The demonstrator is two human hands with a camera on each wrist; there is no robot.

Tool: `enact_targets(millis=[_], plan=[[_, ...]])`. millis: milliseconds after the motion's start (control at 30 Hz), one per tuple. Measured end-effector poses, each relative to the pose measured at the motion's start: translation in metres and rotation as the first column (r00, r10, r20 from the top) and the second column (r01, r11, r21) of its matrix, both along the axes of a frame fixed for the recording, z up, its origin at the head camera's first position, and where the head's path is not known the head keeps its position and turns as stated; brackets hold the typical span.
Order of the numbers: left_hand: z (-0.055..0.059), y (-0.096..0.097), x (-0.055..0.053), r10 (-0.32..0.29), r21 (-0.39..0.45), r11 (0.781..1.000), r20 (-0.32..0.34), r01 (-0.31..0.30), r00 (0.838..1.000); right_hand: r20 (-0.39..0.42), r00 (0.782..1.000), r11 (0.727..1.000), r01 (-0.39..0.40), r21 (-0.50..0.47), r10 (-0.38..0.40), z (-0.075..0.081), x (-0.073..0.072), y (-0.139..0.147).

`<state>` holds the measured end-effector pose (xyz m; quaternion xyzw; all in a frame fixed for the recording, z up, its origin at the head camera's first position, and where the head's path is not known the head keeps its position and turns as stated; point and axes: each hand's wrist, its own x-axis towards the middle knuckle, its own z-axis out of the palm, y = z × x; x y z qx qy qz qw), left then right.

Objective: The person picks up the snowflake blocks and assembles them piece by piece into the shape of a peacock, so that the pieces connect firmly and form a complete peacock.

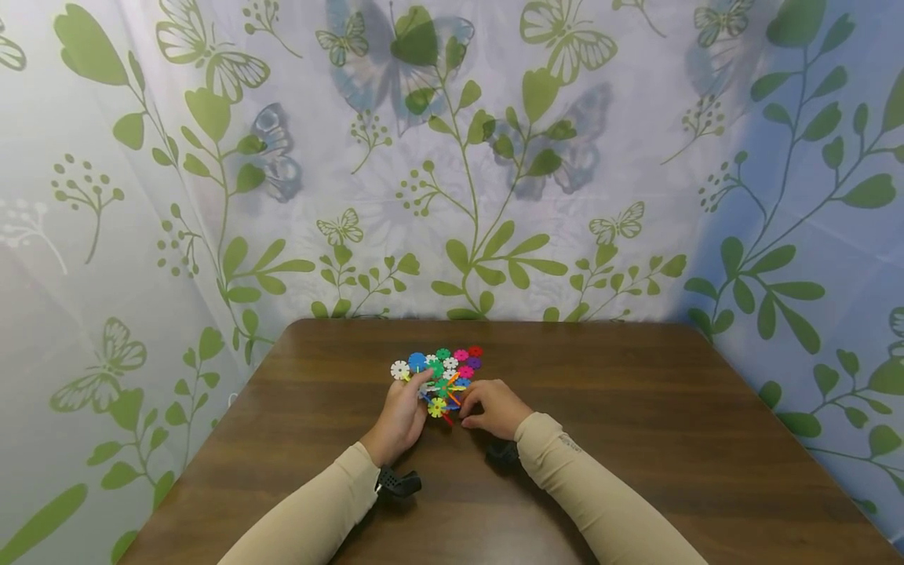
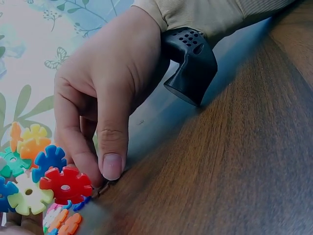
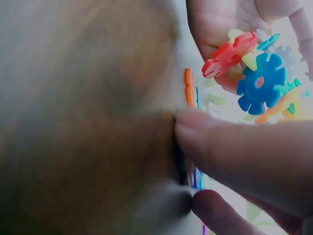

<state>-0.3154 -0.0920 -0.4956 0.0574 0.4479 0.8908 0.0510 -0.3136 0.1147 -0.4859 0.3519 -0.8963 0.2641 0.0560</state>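
My left hand (image 1: 401, 420) grips a cluster of interlocked plastic snowflake discs (image 1: 437, 407), held above the table, with the thumb on top. In the left wrist view a red disc (image 2: 66, 185) and a cream disc (image 2: 30, 192) stand out on it; the right wrist view shows a blue disc (image 3: 261, 83). Just right of the cluster, my right hand (image 1: 500, 408) is lowered to the tabletop, thumb and fingers bent down. Between thumb and finger lies a thin dark strip (image 3: 179, 156); I cannot tell whether it is a pinched disc.
Behind the cluster, loose discs lie on the brown wooden table (image 1: 607, 392), among them red (image 1: 475, 351), blue (image 1: 417, 361) and white (image 1: 399, 369) ones. Each wrist carries a black camera mount (image 2: 190, 68). A leaf-and-butterfly curtain (image 1: 480, 180) hangs beyond the table's far edge.
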Motion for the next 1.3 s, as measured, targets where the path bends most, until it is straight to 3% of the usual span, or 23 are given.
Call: enact_targets(millis=[367,700,800,1000,1133,1300], plan=[[0.0,0.0,-0.001,-0.002,-0.005,1.0,-0.009,0.002,1.0,0.028,0.997,0.995,0.072,-0.073,-0.07,0.001,-0.004,0.011],[-0.002,0.001,-0.001,0.008,-0.07,0.997,-0.011,-0.009,1.0,0.144,0.986,0.978,0.107,-0.178,-0.082,0.002,-0.008,0.021],[-0.002,0.001,-0.001,0.018,-0.085,0.996,-0.01,-0.019,1.0,0.205,0.977,0.952,0.12,-0.282,-0.062,0.003,-0.01,0.024],[-0.002,0.001,0.001,0.017,-0.103,0.995,-0.022,-0.019,1.0,0.298,0.954,0.848,0.136,-0.512,0.027,0.004,-0.011,0.029],[-0.001,0.0,0.002,0.014,-0.093,0.995,-0.027,-0.016,1.0,0.279,0.959,0.826,0.126,-0.55,0.04,0.004,-0.012,0.028],[0.0,0.0,0.003,0.017,-0.077,0.997,-0.013,-0.018,1.0,0.24,0.971,0.802,0.158,-0.576,-0.019,0.005,-0.012,0.028]])
